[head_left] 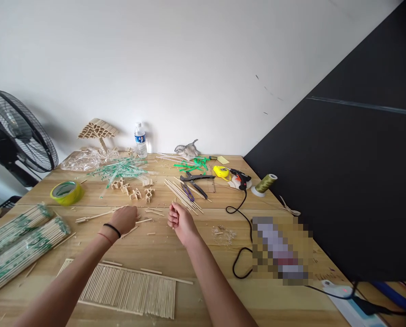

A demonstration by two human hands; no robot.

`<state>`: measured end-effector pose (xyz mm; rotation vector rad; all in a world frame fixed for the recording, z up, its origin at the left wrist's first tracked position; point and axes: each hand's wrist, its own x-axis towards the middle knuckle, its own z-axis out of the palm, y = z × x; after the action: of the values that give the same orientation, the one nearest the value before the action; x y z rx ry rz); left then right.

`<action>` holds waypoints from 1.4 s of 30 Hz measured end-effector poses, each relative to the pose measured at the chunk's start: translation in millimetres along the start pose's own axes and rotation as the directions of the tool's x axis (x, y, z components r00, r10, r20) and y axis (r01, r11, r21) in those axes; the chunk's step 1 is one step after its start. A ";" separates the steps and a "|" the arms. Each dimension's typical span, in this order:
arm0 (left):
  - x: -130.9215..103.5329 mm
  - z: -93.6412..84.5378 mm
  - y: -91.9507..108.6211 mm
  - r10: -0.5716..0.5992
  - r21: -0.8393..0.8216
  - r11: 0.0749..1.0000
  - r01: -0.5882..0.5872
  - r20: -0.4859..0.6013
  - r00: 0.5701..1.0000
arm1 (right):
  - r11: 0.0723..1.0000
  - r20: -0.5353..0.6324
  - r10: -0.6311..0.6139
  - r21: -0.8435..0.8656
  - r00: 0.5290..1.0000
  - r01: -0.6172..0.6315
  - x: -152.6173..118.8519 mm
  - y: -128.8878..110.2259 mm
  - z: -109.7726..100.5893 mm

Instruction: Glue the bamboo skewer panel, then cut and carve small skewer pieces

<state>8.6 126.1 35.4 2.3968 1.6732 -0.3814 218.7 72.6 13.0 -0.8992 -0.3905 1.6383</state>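
Observation:
My left hand (124, 219), with a black band on its wrist, is over the middle of the table among short cut wooden sticks (154, 212). Its fingers look drawn together, and what lies under them is hidden. Closed in a loose fist, my right hand (182, 222) holds a short wooden stick (174, 200) whose tip shows above the thumb. Nearer me lies a flat panel of sticks (128, 288) laid side by side along thin rails, partly behind my left forearm. Small stick assemblies (135, 194) stand beyond my left hand.
Long sticks (182, 195) lie beside black-handled cutters (198, 184). Bagged sticks (26, 245) and yellow tape (66, 193) are at the left. A glue gun (241, 178), tape measure (221, 171) and thread spool (266, 183) sit right. A black cord (247, 213) crosses the right side.

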 end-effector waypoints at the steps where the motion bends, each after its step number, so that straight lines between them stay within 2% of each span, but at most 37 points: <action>1: -0.3 -1.1 0.3 -0.001 -0.002 1.000 0.001 0.014 1.000 | 1.000 0.004 0.004 -0.002 1.000 -0.004 -0.1 1.2 0.7; 6: -2.6 -8.9 0.6 0.016 -0.039 0.999 -0.016 0.009 1.000 | 0.999 0.010 0.033 -0.004 0.999 -0.033 0.1 8.4 3.6; 9: -4.6 -20.4 6.5 0.073 -0.116 0.990 -0.075 -0.021 0.997 | 0.998 -0.014 0.056 0.005 0.998 -0.056 1.5 15.7 6.2; 11: -6.3 -28.7 18.2 0.142 -0.186 0.971 -0.149 -0.054 0.988 | 0.997 -0.037 0.075 0.022 0.996 -0.075 3.2 21.5 8.8; 15: -8.9 -37.5 56.6 0.251 -0.285 0.916 -0.283 -0.145 0.957 | 0.989 -0.025 0.131 0.073 0.991 -0.129 5.7 27.5 12.5; 19: -4.9 -38.7 81.9 0.269 -0.332 0.880 -0.338 -0.236 0.934 | 0.988 0.022 0.098 0.115 0.995 -0.100 5.0 14.3 6.2; 22: 4.8 -35.9 84.0 0.178 -0.347 0.894 -0.282 -0.302 0.936 | 0.992 0.041 0.011 0.127 0.999 -0.016 3.4 -8.2 -5.8; 26: 21.9 -21.4 89.4 0.087 -0.307 0.935 -0.177 -0.285 0.955 | 0.990 0.020 -0.118 0.075 0.993 0.116 1.5 -38.5 -23.5; 29: 33.4 -10.3 104.5 0.037 -0.261 0.960 -0.105 -0.250 0.967 | 0.982 -0.014 -0.185 -0.044 0.983 0.184 1.6 -49.4 -34.0; 32: 43.6 -7.5 120.4 -0.033 -0.212 0.977 -0.015 -0.220 0.975 | 0.949 -0.055 -0.228 -0.236 0.972 0.210 2.0 -51.3 -44.9; 34: 49.5 -9.1 126.4 -0.054 -0.183 0.983 0.019 -0.186 0.981 | 0.893 -0.079 -0.227 -0.414 0.971 0.175 0.9 -51.6 -54.5; 36: 54.4 -10.9 127.9 -0.053 -0.161 0.987 0.029 -0.146 0.988 | 0.786 -0.107 -0.202 -0.611 0.974 0.096 -1.5 -52.7 -65.0; 39: 59.0 -11.5 124.6 -0.031 -0.142 0.990 0.017 -0.103 0.994 | 0.548 -0.160 -0.170 -0.836 0.972 -0.042 -5.5 -52.9 -76.2; 42: 60.5 -9.9 119.4 0.004 -0.130 0.991 -0.014 -0.078 0.997 | 0.322 -0.194 -0.168 -0.937 0.966 -0.133 -7.2 -46.7 -75.3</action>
<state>141.7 142.0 26.9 2.3505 1.6636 -0.1737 305.9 62.9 -1.7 -1.9777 -1.2706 1.1025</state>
